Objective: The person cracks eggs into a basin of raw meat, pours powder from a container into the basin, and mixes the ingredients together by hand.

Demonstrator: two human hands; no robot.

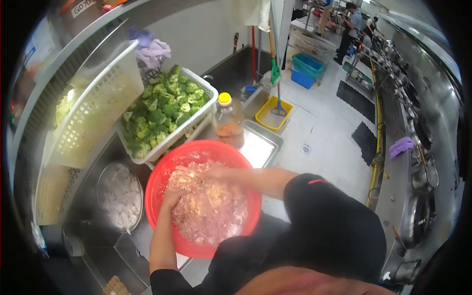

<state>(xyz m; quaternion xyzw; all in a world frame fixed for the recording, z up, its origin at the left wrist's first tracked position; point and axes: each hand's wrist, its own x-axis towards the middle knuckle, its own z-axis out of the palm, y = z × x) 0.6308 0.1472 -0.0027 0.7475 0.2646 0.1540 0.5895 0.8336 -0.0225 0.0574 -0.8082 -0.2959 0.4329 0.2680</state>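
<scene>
A large red basin (252,201) holds pale pink ground meat (206,216) with yellowish bits on top. My left hand (174,196) is at the left side of the meat, its fingers pressed into it and mostly hidden. Farther back in the basin, my right hand (216,173) reaches in from the right. It touches the meat, and its fingers are blurred and partly buried. Just behind the rim stands a clear plastic bottle (230,129) with a yellow cap and some brownish contents.
A white basket of broccoli (164,105) sits behind the basin. To the left are a metal bowl of whitish pieces (119,196) and a tilted white perforated basket (93,118). A yellow bucket (273,115) stands on the floor. People (350,32) stand far back beside the stove line.
</scene>
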